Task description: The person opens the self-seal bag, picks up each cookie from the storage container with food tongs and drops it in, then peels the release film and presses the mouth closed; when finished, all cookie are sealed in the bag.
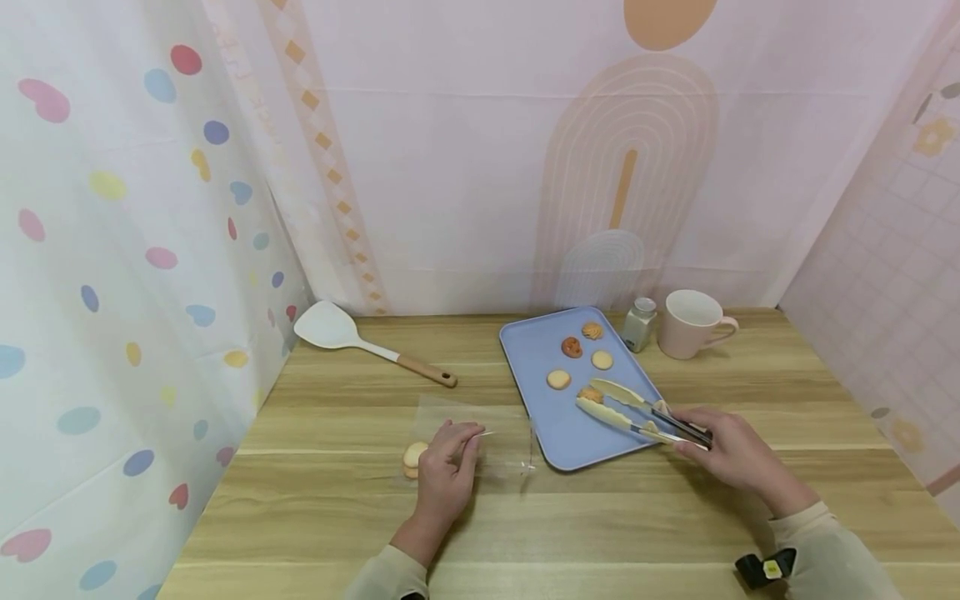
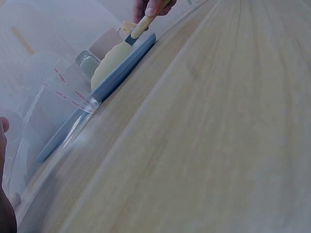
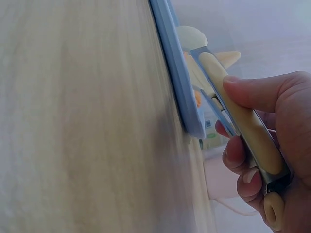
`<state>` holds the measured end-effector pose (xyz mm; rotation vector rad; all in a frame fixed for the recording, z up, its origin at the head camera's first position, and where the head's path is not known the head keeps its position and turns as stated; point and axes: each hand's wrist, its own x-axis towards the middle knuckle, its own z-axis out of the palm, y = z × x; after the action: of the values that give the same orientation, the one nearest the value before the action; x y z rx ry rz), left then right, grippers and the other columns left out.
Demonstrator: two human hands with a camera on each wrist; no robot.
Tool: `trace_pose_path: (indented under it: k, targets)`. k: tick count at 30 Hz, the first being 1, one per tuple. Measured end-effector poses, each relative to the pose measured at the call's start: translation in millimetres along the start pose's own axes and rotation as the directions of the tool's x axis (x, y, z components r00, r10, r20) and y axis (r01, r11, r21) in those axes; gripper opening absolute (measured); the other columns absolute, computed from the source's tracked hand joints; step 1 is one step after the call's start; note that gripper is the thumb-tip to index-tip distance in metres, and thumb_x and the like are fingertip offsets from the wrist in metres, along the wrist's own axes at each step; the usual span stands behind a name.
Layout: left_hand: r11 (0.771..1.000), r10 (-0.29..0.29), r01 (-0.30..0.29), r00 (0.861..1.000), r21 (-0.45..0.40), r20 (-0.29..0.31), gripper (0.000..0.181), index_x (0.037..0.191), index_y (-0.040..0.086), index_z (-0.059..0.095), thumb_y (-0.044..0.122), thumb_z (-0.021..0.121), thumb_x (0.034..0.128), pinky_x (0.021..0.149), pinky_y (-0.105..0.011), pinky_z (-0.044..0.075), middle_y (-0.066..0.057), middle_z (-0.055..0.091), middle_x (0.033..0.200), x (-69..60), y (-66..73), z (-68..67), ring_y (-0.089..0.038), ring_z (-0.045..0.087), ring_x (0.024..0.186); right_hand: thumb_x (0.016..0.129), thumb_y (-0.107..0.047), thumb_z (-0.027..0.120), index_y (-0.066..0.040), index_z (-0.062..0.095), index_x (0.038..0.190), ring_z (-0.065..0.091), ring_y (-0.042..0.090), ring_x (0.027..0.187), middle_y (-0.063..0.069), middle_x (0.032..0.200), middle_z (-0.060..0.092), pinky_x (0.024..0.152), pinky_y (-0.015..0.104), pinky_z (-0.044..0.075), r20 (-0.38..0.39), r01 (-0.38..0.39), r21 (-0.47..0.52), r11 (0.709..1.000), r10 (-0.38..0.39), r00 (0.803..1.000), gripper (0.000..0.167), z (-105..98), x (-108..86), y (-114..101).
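Note:
My right hand (image 1: 738, 450) grips a pair of cream-and-metal tongs (image 1: 611, 414) over the blue tray (image 1: 551, 446). Between the tong tips is a golden brown cookie (image 1: 591, 394); whether they squeeze it I cannot tell. Several other cookies lie on the tray, among them a pale round one (image 1: 558, 379) and a reddish-brown one (image 1: 572, 347). With finger and thumb, my left hand (image 1: 447, 471) pinches the upper layer of a clear plastic bag (image 1: 506, 454) left of the tray. Pale round cookies (image 1: 415, 457) lie at the bag's far left end, partly hidden by that hand.
A white spatula (image 1: 330, 327) with a wooden handle lies at the back left. Behind the tray's right side stand a small glass jar (image 1: 640, 324) and a pink mug (image 1: 686, 333). Curtains border the wooden table (image 1: 600, 533) at the back and sides.

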<state>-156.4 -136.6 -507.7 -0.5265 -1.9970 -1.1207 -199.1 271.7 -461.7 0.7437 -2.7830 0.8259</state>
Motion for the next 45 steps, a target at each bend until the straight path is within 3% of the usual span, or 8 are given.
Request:
trace_pose_path:
  k: [15,32,45]
  targets:
    - [1.000,0.010,-0.010,1.000,0.000,-0.001,0.014,0.096,0.002,0.072,-0.005,0.065,0.0865,0.090,-0.063,0.042,-0.009,0.071,0.095,0.0,0.4,0.9,-0.024,0.067,0.091,0.080,-0.012,0.078,-0.001,0.068,0.117,0.065,0.030,0.098,0.015,0.109,0.069,0.079,0.049,0.051,-0.030,0.024,-0.026,0.999,-0.025,0.999,0.039,-3.3,-3.0,-8.0]
    - [0.999,0.043,-0.042,0.999,0.008,-0.020,0.017,0.096,0.002,0.072,-0.009,0.065,0.0845,0.087,-0.063,0.044,-0.009,0.071,0.094,1.4,0.9,0.6,-0.025,0.068,0.089,0.084,-0.015,0.075,0.002,0.063,0.122,0.062,0.038,0.105,0.021,0.117,0.064,0.086,0.055,0.049,0.069,0.036,-0.068,0.997,-0.031,0.997,0.043,-12.4,1.5,-13.5]
    - [0.999,0.050,-0.050,0.998,-0.002,-0.032,0.019,0.097,0.001,0.072,-0.010,0.065,0.0833,0.089,-0.062,0.044,-0.010,0.071,0.095,2.3,2.5,0.6,-0.026,0.067,0.090,0.084,-0.013,0.074,0.002,0.065,0.120,0.064,0.029,0.100,0.017,0.114,0.067,0.081,0.049,0.052,0.066,0.062,-0.075,0.995,-0.057,0.996,0.040,-15.2,1.4,-21.8]
